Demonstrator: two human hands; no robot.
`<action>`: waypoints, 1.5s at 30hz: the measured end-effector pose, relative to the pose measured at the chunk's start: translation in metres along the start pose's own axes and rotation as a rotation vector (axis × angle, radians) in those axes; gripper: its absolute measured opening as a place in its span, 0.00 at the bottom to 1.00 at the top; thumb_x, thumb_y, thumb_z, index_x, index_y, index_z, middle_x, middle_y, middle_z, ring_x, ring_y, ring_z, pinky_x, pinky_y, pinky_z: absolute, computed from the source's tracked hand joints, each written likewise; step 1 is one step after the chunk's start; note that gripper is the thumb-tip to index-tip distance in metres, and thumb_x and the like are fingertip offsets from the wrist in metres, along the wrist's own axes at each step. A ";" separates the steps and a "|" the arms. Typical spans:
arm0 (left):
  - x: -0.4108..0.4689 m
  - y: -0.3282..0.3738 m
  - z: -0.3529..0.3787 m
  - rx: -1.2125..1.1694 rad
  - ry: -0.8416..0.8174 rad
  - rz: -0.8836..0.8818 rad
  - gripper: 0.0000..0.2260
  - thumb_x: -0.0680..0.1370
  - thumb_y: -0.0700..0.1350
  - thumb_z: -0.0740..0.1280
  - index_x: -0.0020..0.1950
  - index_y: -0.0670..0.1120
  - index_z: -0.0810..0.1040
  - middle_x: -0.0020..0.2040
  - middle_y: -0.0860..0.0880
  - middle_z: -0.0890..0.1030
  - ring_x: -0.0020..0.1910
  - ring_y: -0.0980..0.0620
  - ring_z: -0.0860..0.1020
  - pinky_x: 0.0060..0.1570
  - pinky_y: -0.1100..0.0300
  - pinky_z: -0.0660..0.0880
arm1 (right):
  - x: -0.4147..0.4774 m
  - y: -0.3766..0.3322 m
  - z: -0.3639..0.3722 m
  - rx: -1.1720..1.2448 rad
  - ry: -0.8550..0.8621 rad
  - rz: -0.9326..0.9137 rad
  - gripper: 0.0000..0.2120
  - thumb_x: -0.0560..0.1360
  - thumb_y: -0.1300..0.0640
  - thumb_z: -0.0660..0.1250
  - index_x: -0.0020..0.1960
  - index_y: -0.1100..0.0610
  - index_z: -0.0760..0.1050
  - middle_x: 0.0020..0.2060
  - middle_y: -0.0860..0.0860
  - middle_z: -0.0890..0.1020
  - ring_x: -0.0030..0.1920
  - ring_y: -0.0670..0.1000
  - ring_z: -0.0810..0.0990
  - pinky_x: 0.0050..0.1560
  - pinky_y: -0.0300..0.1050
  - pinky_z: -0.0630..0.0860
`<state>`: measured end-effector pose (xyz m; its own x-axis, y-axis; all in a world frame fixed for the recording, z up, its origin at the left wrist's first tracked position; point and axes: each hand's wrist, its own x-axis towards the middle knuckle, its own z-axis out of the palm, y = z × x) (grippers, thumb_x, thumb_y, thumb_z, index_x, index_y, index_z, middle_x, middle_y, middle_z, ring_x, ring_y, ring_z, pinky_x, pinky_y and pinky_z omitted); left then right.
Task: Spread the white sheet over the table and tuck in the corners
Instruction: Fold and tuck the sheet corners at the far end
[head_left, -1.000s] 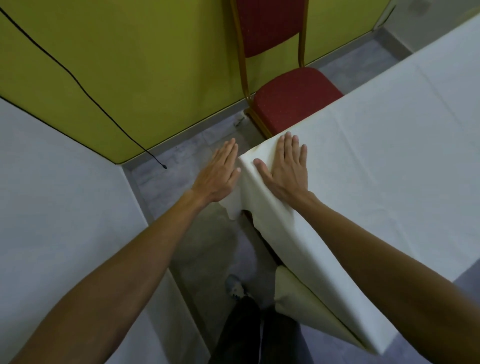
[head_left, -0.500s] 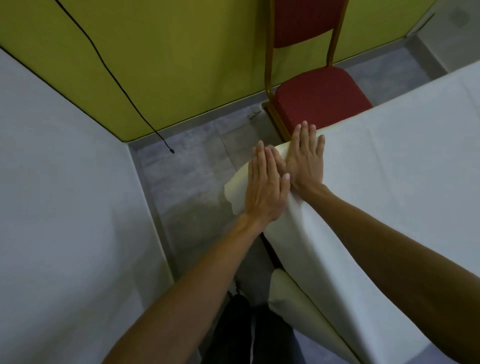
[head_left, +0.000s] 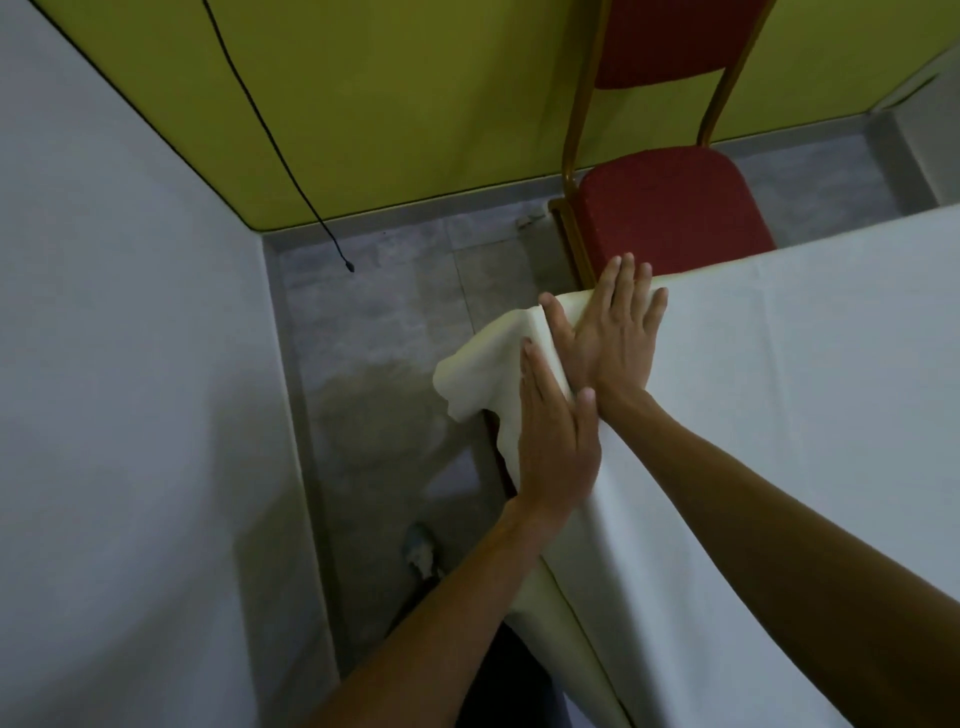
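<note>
The white sheet (head_left: 789, 395) covers the table on the right and hangs over its near-left edge. At the table's corner a loose flap of the sheet (head_left: 483, 364) sticks out over the floor. My right hand (head_left: 613, 332) lies flat, fingers spread, on the sheet at the corner. My left hand (head_left: 558, 436) presses flat against the sheet along the table's side edge, just below the right hand, its thumb touching the right wrist. Neither hand grips the cloth.
A red padded chair (head_left: 670, 202) with a gold frame stands behind the table corner, against the yellow-green wall. A black cable (head_left: 291, 171) hangs down that wall to the grey tiled floor. A white wall fills the left. My legs and a shoe (head_left: 421, 551) show below.
My left hand went from the air beside the corner onto the sheet, then slid back along the side edge. The right hand stayed flat at the corner. The view shifted left.
</note>
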<state>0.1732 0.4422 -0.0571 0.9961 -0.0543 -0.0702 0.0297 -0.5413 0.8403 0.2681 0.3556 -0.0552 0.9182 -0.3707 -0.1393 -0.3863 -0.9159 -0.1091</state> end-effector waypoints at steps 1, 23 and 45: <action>-0.010 0.002 0.000 -0.001 0.007 -0.014 0.30 0.85 0.58 0.50 0.80 0.39 0.55 0.78 0.44 0.64 0.76 0.49 0.65 0.71 0.55 0.69 | 0.000 0.001 0.001 0.009 0.007 0.001 0.47 0.78 0.26 0.40 0.82 0.60 0.44 0.82 0.57 0.48 0.82 0.58 0.43 0.80 0.60 0.40; 0.038 -0.024 -0.003 -0.531 -0.031 -0.145 0.27 0.81 0.61 0.48 0.80 0.58 0.51 0.81 0.47 0.55 0.80 0.51 0.55 0.78 0.53 0.52 | 0.001 0.003 0.006 0.033 0.085 -0.037 0.46 0.79 0.29 0.43 0.82 0.63 0.47 0.82 0.59 0.53 0.82 0.59 0.45 0.80 0.61 0.42; 0.136 -0.086 -0.073 0.193 -0.324 0.328 0.06 0.77 0.46 0.70 0.46 0.47 0.74 0.39 0.51 0.76 0.32 0.58 0.71 0.33 0.67 0.66 | 0.001 0.000 0.004 0.060 0.088 0.008 0.46 0.79 0.28 0.45 0.82 0.61 0.48 0.82 0.58 0.53 0.82 0.58 0.46 0.80 0.59 0.42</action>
<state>0.3120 0.5428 -0.0999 0.8724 -0.4887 -0.0082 -0.3271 -0.5961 0.7333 0.2685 0.3562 -0.0594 0.9184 -0.3921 -0.0536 -0.3954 -0.9032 -0.1670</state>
